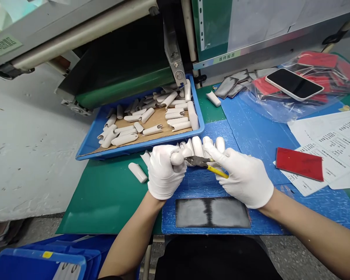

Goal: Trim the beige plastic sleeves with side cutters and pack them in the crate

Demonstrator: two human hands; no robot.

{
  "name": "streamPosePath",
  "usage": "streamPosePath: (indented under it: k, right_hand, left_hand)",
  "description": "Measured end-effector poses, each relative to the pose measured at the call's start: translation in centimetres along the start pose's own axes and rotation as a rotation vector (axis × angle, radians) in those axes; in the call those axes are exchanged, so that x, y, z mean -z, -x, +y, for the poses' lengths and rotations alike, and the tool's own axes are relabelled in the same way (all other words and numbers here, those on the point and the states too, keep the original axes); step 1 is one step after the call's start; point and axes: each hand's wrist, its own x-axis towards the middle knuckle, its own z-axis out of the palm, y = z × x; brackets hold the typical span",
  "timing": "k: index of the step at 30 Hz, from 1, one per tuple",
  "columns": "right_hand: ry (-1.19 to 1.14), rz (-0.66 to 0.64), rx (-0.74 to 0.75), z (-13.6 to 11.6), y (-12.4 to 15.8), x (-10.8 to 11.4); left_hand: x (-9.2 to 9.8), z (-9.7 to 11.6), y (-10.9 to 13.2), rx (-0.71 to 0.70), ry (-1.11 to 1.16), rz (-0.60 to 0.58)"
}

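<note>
Both my hands wear white gloves. My left hand [164, 171] is closed around a white plastic part [179, 157] with a rounded end. My right hand [242, 177] grips yellow-handled pliers [205, 163], whose jaws touch the end of that part. Just behind my hands several white parts [198, 146] stand in a row on the blue mat [251, 136]. One more white part [137, 172] lies on the green surface left of my left hand. A blue tray [96, 134] lined with cardboard holds several white parts [151, 116].
A machine with a green belt [119, 87] stands behind the tray. At the right lie a phone [294, 83] on plastic bags with red pieces, printed papers [335, 144] and a red card [300, 163]. A grey pad [212, 212] lies near me. Blue bins [37, 264] sit below left.
</note>
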Motion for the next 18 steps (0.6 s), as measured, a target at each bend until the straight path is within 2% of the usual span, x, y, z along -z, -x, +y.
streamPosePath:
  k: [3, 8, 12, 18]
  right_hand:
    - [0.039, 0.046, -0.006, -0.3, -0.3, 0.0]
    - [0.114, 0.070, -0.019, -0.8, -0.2, -0.2]
    - [0.110, 0.060, -0.048, -1.1, 0.1, -0.3]
    - [-0.003, -0.010, -0.026, -1.3, 0.6, 0.2]
  left_hand:
    - [0.1, 0.4, 0.0, -0.145, -0.082, 0.048]
    - [0.0, 1.0, -0.1, -0.199, -0.043, 0.039]
    - [-0.3, 1.3, -0.1, -0.168, -0.055, 0.068]
    - [-0.6, 1.6, 0.0, -0.097, -0.066, 0.038]
